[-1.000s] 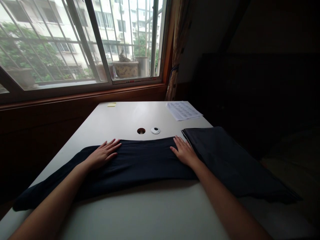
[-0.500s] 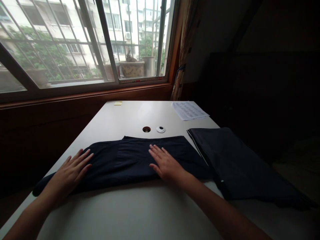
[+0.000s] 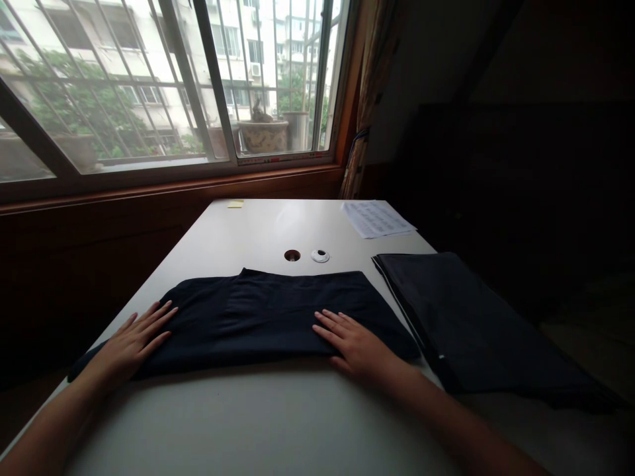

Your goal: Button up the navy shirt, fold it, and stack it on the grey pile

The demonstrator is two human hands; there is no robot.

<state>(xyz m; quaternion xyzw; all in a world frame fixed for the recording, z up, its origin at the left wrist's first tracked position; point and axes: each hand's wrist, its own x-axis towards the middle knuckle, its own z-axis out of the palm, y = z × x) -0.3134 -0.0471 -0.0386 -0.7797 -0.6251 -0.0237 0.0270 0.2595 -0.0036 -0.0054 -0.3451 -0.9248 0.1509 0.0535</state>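
A dark navy folded garment [image 3: 268,317] lies lengthwise across the white table [image 3: 248,430]; its exact kind I cannot make out. On its left part rests my left hand [image 3: 131,340], palm down with the fingers spread. My right hand [image 3: 352,344] lies flat on the right part of the cloth, near its front edge, fingers stretched out. Faint creases show in the fabric between the hands. To the right, a second dark folded cloth pile [image 3: 486,324] lies slantwise, its far end reaching over into the shadow.
Printed sheets [image 3: 378,219] lie at the table's far right corner and yellow sticky notes [image 3: 235,204] at the far left. A round cable hole [image 3: 292,256] and a white round cover [image 3: 320,256] are behind the garment. Beyond stands a barred window [image 3: 149,86].
My right hand has slid right and toward me over the cloth. The left hand has shifted slightly left. The garment's middle looks smoother.
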